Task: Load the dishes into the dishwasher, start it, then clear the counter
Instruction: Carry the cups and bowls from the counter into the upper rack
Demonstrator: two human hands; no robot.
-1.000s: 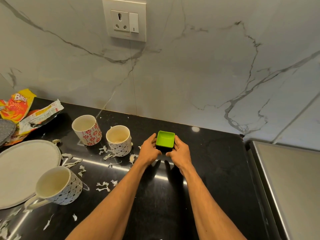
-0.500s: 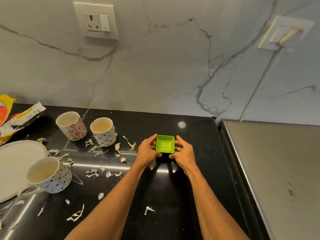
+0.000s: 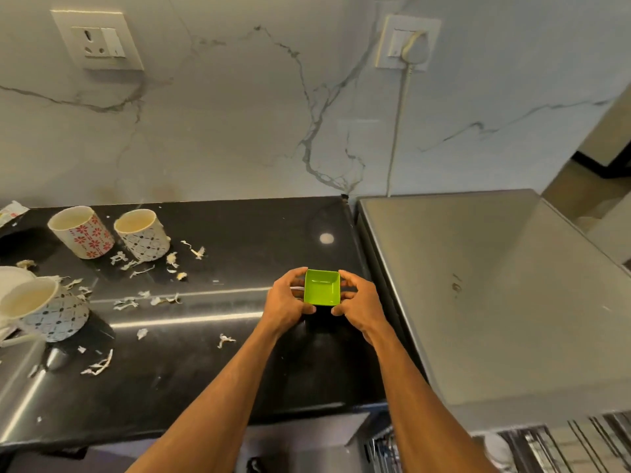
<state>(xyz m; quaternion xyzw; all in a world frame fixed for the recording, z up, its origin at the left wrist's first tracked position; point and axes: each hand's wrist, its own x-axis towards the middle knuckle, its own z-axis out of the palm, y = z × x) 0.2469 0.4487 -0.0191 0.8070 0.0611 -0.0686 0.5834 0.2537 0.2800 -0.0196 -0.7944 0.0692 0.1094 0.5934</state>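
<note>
- Head view: a small green square bowl (image 3: 322, 288) sat between the two hands, over the right part of the black counter (image 3: 239, 387), close to its right end.
- The left hand (image 3: 285, 303) gripped the bowl's left side, fingers curled along the far left edge and thumb at the near corner.
- The right hand (image 3: 358, 302) gripped the bowl's right side in the same way, fingers bent round the far right edge and thumb at the near corner.
- The bowl's open side faced up and nothing showed inside it. Whether its base touched the counter could not be told, since a dark patch lay under it.
- One green bowl was in view.
- Three mugs stood well to the left of the hands: a red-flowered mug (image 3: 82, 232) and a diamond-patterned mug (image 3: 143, 233) side by side near the wall, and a second diamond-patterned mug (image 3: 44, 310) nearer the front edge.
- One white plate (image 3: 10, 274) showed at the left border, mostly cut off, just behind the nearer mug.
- Many pale scraps (image 3: 126, 303) lay scattered over the counter among and in front of the mugs.
- One steel appliance top (image 3: 495, 285) stood just beside the counter's right end, with wire racks (image 3: 563, 445) visible below its front edge.
- Two wall sockets were on the marble wall: the left socket (image 3: 97, 40) bare, the right socket (image 3: 408, 42) with a plug and cord.
</note>
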